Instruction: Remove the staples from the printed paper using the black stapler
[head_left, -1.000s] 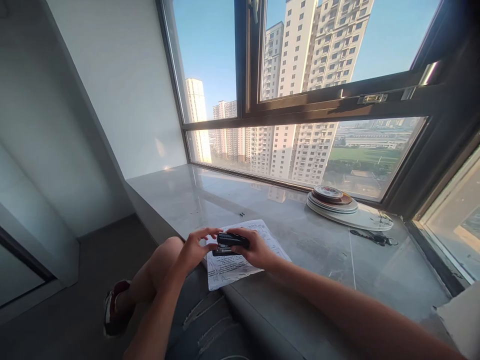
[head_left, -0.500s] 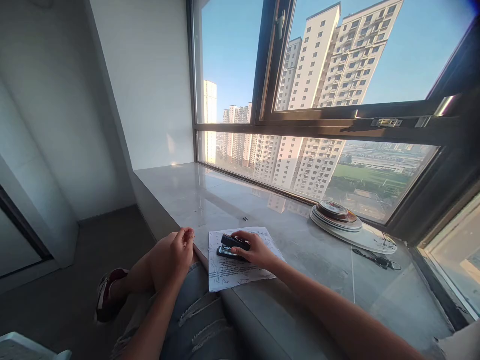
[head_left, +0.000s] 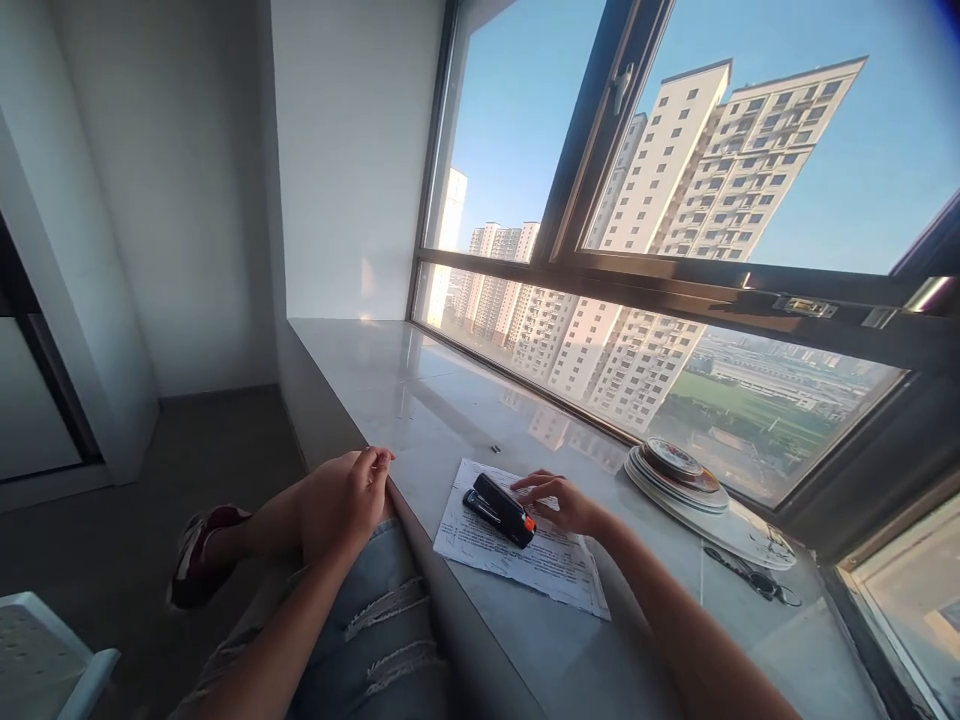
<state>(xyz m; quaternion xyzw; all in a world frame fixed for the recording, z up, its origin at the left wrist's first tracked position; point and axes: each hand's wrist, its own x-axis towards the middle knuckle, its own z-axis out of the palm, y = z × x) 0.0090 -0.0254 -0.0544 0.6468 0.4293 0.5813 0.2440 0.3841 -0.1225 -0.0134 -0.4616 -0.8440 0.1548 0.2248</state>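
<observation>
Window: a dark window frame [head_left: 675,285] stands behind the ledge, with tall pale buildings beyond the glass.
Ledge: a grey, shiny ledge [head_left: 375,380] runs beneath it.
Plates: a stack of plates [head_left: 664,490] sits by the glass, the small top one patterned.
Paper: one sheet of paper [head_left: 555,575] lies near the ledge's front edge, printed in dark lines too small to read.
Right hand: the right hand [head_left: 562,502] is over the paper, fingers loosely bent and apart, just beside the stapler; whether the fingertips touch it, I cannot tell.
Left hand: the left hand [head_left: 366,490] is by the knee, fingertips together; I cannot tell whether anything is between them.
Stapler: the black stapler [head_left: 499,512] lies slantwise on the paper, an orange-red patch at its nearer end.
Keys: a bunch of keys [head_left: 761,583] lies before the plates.
Bits: small dark bits [head_left: 495,449] lie just behind the paper.
</observation>
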